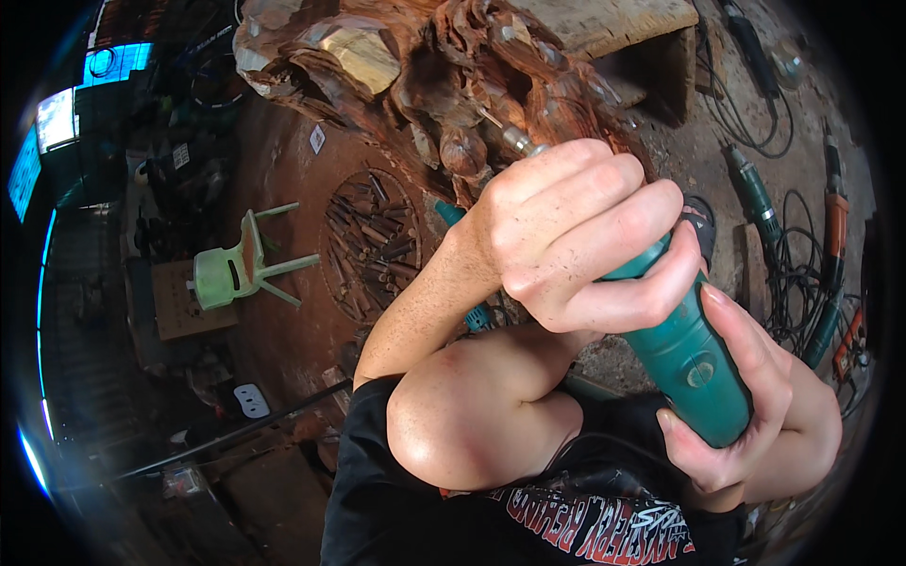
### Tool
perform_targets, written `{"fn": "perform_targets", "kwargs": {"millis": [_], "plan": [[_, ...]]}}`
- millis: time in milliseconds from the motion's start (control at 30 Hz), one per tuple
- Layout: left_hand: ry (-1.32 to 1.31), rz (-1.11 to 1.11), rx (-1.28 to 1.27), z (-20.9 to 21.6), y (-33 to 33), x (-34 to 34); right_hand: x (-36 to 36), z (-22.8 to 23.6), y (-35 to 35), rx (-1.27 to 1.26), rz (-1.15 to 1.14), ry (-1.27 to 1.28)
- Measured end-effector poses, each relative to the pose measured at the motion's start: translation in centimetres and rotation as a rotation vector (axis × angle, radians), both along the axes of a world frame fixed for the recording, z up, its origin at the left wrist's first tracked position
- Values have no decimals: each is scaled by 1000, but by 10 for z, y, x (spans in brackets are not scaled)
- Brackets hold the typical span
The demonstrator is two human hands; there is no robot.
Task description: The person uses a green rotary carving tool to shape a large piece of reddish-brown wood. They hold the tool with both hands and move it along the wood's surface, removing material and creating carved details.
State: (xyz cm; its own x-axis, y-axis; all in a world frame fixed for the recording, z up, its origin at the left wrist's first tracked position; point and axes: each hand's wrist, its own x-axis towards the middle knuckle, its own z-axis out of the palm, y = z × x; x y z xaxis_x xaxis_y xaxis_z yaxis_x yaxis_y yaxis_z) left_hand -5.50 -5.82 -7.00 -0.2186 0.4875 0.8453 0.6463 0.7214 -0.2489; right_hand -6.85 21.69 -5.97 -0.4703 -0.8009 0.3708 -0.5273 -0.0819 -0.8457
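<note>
A green die grinder (694, 363) slants across the middle of the view, its body in both my hands. My left hand (590, 236) wraps round the front of it, knuckles up. My right hand (755, 387) is curled round the rear end. The grinder's metal collet (517, 139) and thin bit point up and left. They reach to a reddish-brown carved wood piece (462, 151) with deep hollows and rough lumps. Whether the bit's tip touches the wood I cannot tell. My left palm hides the grinder's front part.
More corded power tools (755, 193) lie at the right among tangled black cables (797, 264). A pale green plastic chair (222, 276) stands at the left beside a cardboard box (179, 307). Several wood offcuts (377, 236) fill a round patch on the reddish floor. My bare knee (453, 415) is below my left arm.
</note>
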Motion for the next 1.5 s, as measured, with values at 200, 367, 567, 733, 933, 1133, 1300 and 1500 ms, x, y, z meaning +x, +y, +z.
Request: {"fn": "perform_targets", "kwargs": {"millis": [200, 367, 567, 733, 933, 1133, 1300, 1500], "plan": [[-22, 5, 1, 0, -2, 0, -3, -4, 1, -17, -3, 16], [-132, 37, -18, 4, 0, 8, -5, -7, 5, -48, 17, -26], [-112, 34, -41, 4, -1, 7, -2, -9, 4, -56, 10, -32], [-118, 16, -32, 3, 1, 7, 6, -3, 2, -10, -57, 21], [-73, 18, -46, 4, -1, 5, 16, -8, -7, -46, -142, 80], [-85, -4, -32, 4, -3, -1, 17, -11, -7, -51, -185, -6], [-186, 14, -33, 8, -2, 7, 21, -9, -6, -36, -204, -37], [-164, 1, -39, 5, 0, 5, 24, -8, -5, -37, -208, -63]]}}
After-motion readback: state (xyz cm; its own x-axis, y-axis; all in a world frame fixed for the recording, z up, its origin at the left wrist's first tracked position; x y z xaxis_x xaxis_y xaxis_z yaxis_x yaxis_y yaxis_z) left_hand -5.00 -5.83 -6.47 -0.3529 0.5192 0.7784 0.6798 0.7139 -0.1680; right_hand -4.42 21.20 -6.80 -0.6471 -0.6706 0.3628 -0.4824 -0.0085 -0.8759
